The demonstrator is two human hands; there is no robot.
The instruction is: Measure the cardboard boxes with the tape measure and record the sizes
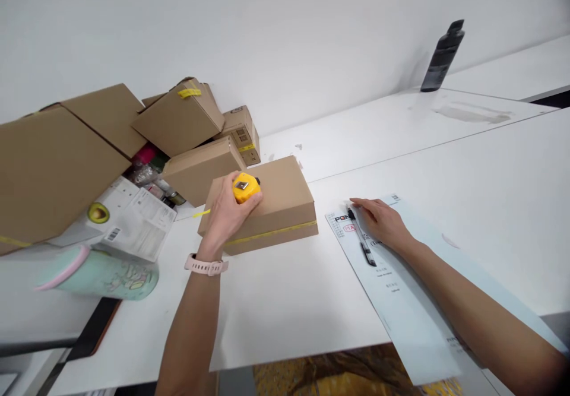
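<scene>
My left hand (227,209) is closed around a yellow tape measure (246,188), resting on top of a closed cardboard box (285,191). Yellow tape runs along the box's front side. A short yellow strip (202,213) shows left of my wrist; whether it belongs to the tape measure or the box I cannot tell. My right hand (380,221) lies on a pale blue printed sheet (416,325), fingers stretched out and holding nothing visible. Just beside its fingertips, a black-and-clear pen (364,241) lies on the sheet.
Several cardboard boxes (178,120) are stacked at the back left against the wall. A mint green tumbler (120,274) and a white carton with an avocado picture (129,218) are at left. One dark bottle (443,57) stands at the back right of the white table (285,307).
</scene>
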